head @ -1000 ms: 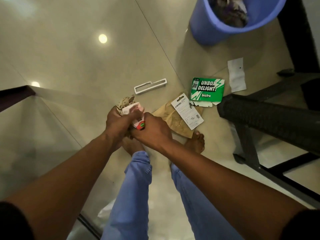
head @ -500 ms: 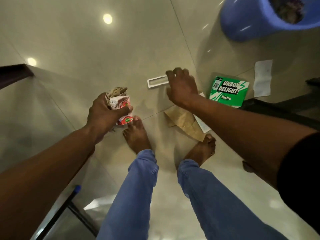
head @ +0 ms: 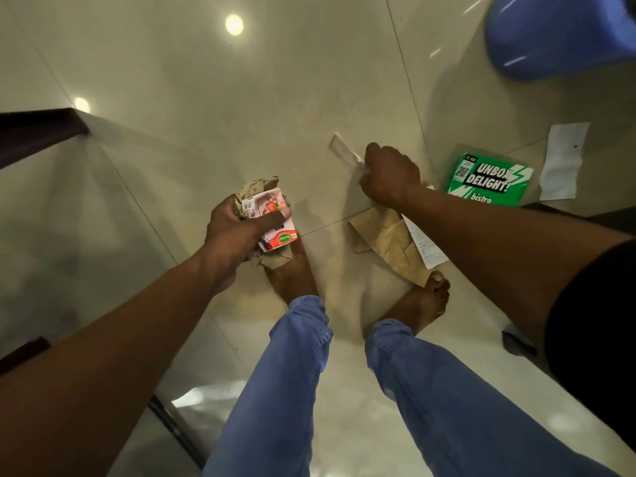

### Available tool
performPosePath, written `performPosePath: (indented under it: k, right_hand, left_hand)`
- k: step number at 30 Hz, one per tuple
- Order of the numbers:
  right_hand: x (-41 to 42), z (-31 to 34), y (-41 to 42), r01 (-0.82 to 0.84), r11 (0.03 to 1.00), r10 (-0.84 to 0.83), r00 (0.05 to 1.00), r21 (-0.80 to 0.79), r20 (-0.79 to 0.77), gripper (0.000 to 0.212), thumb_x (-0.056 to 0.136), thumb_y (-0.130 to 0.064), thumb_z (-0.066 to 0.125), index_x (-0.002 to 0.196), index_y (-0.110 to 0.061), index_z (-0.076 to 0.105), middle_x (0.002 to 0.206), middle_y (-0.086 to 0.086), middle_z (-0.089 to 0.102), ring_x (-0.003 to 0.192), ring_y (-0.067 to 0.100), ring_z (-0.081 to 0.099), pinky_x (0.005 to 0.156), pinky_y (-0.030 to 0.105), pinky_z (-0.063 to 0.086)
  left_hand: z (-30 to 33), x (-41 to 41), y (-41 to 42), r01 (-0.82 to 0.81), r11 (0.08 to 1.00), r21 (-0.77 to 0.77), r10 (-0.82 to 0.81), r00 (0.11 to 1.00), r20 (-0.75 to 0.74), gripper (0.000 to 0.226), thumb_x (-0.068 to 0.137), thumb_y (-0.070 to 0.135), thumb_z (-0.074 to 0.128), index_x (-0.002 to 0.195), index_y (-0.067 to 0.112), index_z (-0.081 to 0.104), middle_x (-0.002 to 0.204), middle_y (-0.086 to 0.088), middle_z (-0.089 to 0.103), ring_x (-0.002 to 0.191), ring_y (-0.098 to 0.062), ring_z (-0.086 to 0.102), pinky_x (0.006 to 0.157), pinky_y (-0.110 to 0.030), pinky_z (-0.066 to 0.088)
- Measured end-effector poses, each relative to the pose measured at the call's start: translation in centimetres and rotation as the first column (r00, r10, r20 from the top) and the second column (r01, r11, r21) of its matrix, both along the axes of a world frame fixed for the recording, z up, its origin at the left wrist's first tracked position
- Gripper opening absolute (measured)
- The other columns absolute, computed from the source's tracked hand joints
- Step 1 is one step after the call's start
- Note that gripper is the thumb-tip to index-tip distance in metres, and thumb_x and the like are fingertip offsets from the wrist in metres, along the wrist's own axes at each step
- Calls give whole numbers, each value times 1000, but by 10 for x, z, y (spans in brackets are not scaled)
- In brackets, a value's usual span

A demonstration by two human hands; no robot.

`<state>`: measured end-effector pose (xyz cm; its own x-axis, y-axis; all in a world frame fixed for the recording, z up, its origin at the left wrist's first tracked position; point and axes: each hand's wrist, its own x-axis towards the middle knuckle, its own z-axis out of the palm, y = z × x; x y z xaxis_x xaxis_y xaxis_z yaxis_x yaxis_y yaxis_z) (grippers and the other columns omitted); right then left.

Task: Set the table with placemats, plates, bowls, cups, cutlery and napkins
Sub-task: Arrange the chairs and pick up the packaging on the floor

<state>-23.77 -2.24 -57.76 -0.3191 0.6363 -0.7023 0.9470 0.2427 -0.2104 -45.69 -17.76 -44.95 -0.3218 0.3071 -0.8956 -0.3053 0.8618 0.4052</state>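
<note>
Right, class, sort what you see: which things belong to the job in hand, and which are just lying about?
In hand: left hand grips a small carton and crumpled paper; right hand grips a white plastic strip.
Lying about: brown paper bag, green card, white slip, blue bin. No tableware shows.

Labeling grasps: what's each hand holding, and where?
Left hand: small carton plus crumpled paper, thumb across the carton's front. Right hand: white plastic strip, at its near end.
</note>
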Motion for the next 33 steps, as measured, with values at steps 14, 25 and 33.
performPosePath:
  k: [14,25,33]
  right_hand:
    - [4,245,-6,667,301,-948,136,-682,-286,34,101,-14,42,112,-12,74,73,5,57,55,13,47,50,24,43]
    - [48,384,26,565,102,-972,-120,-819,-203,47,96,-15,65,136,-39,55,106,5,73,86,24,71,60,33,57]
    - [91,380,77,582,-71,-910,-370,-810,-187,32,101,-12,51,128,-23,64,98,8,71,78,21,67,59,30,57]
  left_hand:
    - [133,43,80,-52,991,121,17,962,272,53,85,14,80,135,8,62,125,-20,72,103,-31,74,78,-40,64]
    - [279,103,150,220,956,196,-270,920,283,55,89,24,79,138,9,59,129,-24,68,107,-36,71,84,-42,62]
    - [279,166,257,523,842,135,-536,838,97,53,86,38,74,131,12,66,115,-14,76,102,-32,74,80,-39,62]
